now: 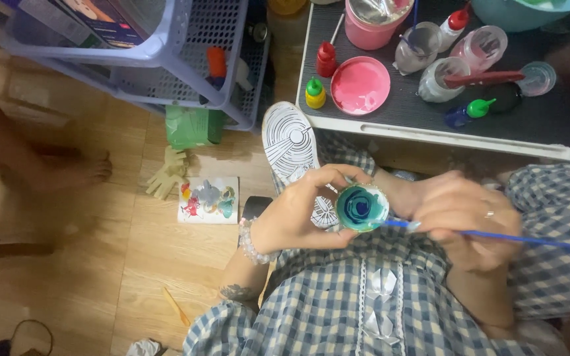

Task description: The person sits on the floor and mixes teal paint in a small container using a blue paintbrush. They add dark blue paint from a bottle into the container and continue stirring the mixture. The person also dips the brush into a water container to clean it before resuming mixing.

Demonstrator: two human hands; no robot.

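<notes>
**Mixing paint in small cup**

I see left hand grasping the round cup over my lap; right hand pinches the blue brush, tip inside. I'd keep cup level, stir slowly. Beyond, pink lid near tabletop's front edge.

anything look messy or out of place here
Mostly on the floor: a paint-smeared tile and a glove lie loose beside the baskets. The left hand holds a small cup of swirled blue-green paint over the lap, the right hand stirring with a blue brush.
</notes>
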